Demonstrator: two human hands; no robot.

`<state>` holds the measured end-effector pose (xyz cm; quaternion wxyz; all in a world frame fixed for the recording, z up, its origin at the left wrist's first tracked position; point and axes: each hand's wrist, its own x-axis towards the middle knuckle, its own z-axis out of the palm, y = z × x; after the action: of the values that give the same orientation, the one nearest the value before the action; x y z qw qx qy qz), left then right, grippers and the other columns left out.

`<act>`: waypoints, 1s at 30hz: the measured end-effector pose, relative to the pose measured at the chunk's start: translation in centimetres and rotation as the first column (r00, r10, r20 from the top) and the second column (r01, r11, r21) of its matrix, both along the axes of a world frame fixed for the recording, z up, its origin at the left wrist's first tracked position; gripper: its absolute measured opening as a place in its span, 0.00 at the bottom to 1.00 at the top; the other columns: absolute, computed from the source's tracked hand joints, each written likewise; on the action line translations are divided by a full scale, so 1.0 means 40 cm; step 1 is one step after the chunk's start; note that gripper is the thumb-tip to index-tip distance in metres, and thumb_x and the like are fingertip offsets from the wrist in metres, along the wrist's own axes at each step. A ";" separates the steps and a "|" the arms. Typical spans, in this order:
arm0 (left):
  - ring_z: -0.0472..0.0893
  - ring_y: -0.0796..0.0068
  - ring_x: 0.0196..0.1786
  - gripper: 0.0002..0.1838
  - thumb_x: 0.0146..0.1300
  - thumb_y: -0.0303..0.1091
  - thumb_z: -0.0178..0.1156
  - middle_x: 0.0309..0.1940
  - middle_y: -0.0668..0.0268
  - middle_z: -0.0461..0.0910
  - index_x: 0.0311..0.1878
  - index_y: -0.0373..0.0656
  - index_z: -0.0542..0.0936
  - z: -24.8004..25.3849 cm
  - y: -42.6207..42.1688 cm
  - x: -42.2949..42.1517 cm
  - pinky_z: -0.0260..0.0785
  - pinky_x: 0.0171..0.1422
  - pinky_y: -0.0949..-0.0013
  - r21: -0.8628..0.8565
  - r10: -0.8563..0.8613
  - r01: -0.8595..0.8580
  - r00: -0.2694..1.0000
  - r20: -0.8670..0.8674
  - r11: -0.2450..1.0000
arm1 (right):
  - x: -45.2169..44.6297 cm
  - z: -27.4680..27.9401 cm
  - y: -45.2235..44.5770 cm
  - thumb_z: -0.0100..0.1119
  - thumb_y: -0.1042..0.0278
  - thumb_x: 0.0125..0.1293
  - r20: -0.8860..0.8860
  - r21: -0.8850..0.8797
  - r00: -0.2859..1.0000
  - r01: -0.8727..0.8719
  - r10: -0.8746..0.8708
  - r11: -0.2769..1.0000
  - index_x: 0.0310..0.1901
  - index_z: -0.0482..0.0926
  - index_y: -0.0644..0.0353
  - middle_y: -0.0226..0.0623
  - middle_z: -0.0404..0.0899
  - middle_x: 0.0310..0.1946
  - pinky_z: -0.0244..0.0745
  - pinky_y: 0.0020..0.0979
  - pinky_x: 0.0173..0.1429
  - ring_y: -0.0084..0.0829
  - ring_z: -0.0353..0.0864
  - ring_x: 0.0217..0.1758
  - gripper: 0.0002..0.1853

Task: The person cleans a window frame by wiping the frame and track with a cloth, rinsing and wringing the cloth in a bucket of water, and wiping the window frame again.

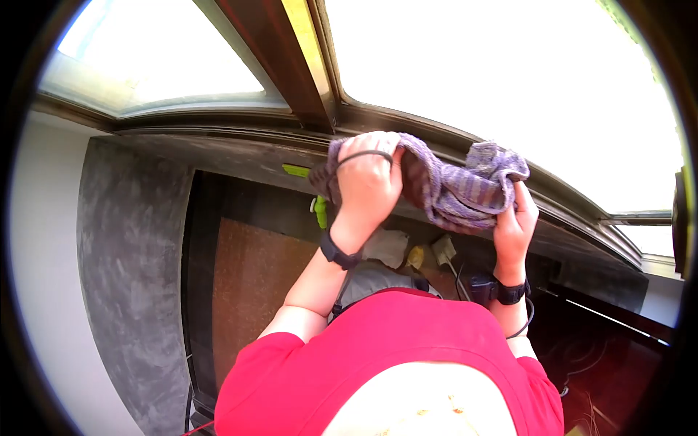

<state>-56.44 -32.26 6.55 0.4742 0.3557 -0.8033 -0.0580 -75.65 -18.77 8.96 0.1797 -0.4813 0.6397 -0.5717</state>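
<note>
A purple-grey striped cloth (pixel 458 190) is bunched up between my two hands, in front of the window sill. My left hand (pixel 367 174) is closed in a fist round its left end, with a dark loop across the back of the hand. At the cloth's right end, my right hand (pixel 516 225) pinches the fabric between thumb and fingers. The cloth hangs in folds close to the dark window frame (pixel 407 120); whether it touches the frame I cannot tell.
Large window panes (pixel 494 65) stand beyond the frame. A green object (pixel 296 170) lies on the sill, and a green and white item (pixel 320 211) is just below it. Lower down are a yellow object (pixel 415 256) and a pale tool head (pixel 443 249). A grey wall panel (pixel 131 276) rises at left.
</note>
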 end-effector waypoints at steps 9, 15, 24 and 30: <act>0.72 0.57 0.45 0.15 0.55 0.17 0.63 0.41 0.58 0.72 0.46 0.40 0.81 0.165 0.018 -0.044 0.64 0.47 0.59 -0.278 -0.129 0.105 0.989 -0.070 0.955 | -0.222 0.085 0.141 0.49 0.70 0.77 0.240 -0.262 0.959 0.214 -0.152 0.941 0.62 0.72 0.75 0.41 0.80 0.54 0.71 0.29 0.63 0.28 0.80 0.55 0.19; 0.77 0.57 0.34 0.21 0.58 0.49 0.69 0.27 0.59 0.78 0.39 0.37 0.84 0.145 -0.009 -0.090 0.68 0.41 0.58 -0.039 -0.029 0.045 0.941 0.337 0.998 | -0.287 0.017 0.134 0.57 0.70 0.69 -0.596 0.032 0.664 0.581 -0.451 0.813 0.44 0.81 0.68 0.42 0.84 0.30 0.75 0.32 0.41 0.29 0.81 0.32 0.09; 0.83 0.55 0.33 0.36 0.53 0.59 0.71 0.32 0.57 0.81 0.56 0.40 0.80 0.045 0.068 -0.013 0.76 0.39 0.61 0.043 0.192 -0.217 0.927 0.322 0.975 | -0.182 0.152 0.153 0.64 0.70 0.66 -0.600 0.093 0.622 0.679 -0.503 0.729 0.45 0.82 0.64 0.38 0.85 0.29 0.77 0.29 0.38 0.28 0.82 0.30 0.09; 0.78 0.64 0.27 0.21 0.55 0.44 0.74 0.24 0.62 0.75 0.46 0.39 0.85 0.075 0.039 0.009 0.71 0.35 0.64 0.384 -0.010 -0.045 0.990 0.140 0.922 | -0.115 0.169 0.052 0.75 0.58 0.53 -0.760 0.285 0.627 0.085 0.171 0.955 0.61 0.75 0.62 0.49 0.76 0.59 0.65 0.43 0.70 0.47 0.72 0.64 0.34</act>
<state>-56.07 -30.68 9.53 0.3380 0.4527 -0.8039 -0.1859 -80.25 -16.70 15.71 -0.0306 -0.6633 0.7200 -0.2017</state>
